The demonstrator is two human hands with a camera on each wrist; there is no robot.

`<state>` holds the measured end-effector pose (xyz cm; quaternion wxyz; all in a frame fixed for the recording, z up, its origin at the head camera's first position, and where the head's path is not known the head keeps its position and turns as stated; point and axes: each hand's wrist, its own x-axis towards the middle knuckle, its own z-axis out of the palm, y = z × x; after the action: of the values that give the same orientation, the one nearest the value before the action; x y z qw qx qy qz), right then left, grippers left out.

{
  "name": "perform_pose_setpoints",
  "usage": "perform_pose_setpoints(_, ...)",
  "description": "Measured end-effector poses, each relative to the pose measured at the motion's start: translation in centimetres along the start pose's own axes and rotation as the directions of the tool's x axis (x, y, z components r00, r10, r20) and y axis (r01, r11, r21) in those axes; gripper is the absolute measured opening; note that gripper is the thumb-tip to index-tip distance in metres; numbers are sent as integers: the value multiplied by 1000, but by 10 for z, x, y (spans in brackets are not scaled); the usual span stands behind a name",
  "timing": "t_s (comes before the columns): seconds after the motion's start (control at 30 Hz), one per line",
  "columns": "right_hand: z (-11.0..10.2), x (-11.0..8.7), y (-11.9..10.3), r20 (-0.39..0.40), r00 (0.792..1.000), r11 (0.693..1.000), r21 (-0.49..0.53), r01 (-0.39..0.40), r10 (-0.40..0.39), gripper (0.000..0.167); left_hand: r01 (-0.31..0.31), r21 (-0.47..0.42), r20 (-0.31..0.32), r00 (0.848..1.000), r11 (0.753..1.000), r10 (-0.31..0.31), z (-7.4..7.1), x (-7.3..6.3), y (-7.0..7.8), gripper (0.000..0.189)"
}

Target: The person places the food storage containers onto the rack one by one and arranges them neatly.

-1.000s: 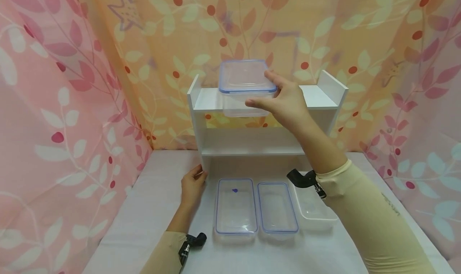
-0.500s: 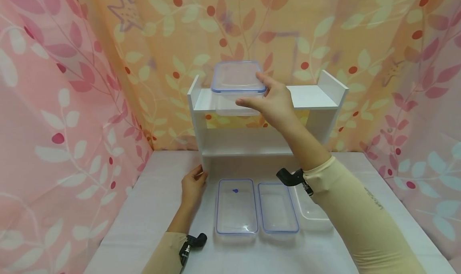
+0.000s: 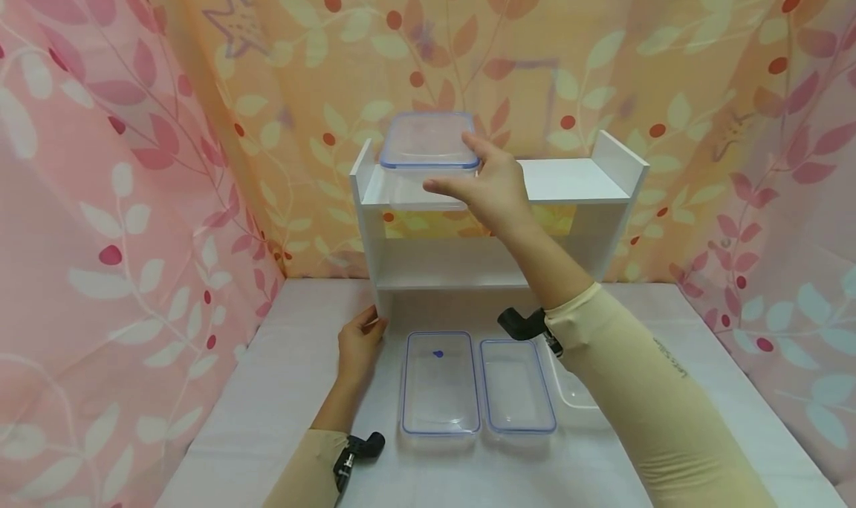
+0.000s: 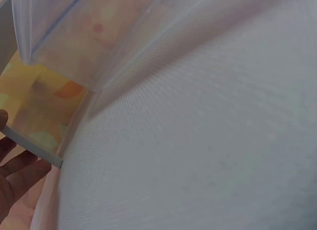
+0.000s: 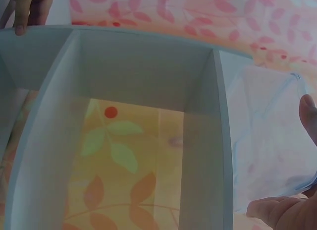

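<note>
The lidded container [image 3: 428, 159] was up at the left part of the top board [image 3: 575, 180] of the white shelf unit [image 3: 461, 261], roughly level, its front seeming to jut a little past the board's edge. From where I stood I couldn't tell whether its base touched the board or hung just above it. The right hand [image 3: 495, 192] gripped it at its right end only, thumb across the front and fingers at the lid's edge. That was the weak point, I thought: smooth plastic held at 1 end could slip or let the far end dip. Set down with the front overhanging, it might tip forward; pushed too far left, it could knock the raised left end [image 3: 362, 172] of the shelf.

Lower down, the left hand [image 3: 357, 344] pinched the edge of the unit's left side panel between thumb and fingers. If that hold loosened during a sideways bump, the shelf could skid on the smooth-looking cloth [image 3: 227, 404].

In front of the unit lay 2 blue-rimmed boxes, a larger box [image 3: 441, 389] and a narrower box [image 3: 518, 389], right where a dropped container might land. A white-rimmed box [image 3: 575, 389] sat partly hidden beneath the right sleeve [image 3: 642, 374], so a careless dip of that forearm could nudge it.
</note>
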<state>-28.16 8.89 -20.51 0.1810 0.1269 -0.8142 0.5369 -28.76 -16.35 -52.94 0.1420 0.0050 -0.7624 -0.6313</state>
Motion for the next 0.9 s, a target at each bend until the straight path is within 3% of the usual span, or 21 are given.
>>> perform_pose_setpoints(0.9,20,7,-3,-1,999,999,-39,-35,35,107,-9,6,-13,1000,1000,9,1,2,-3,42)
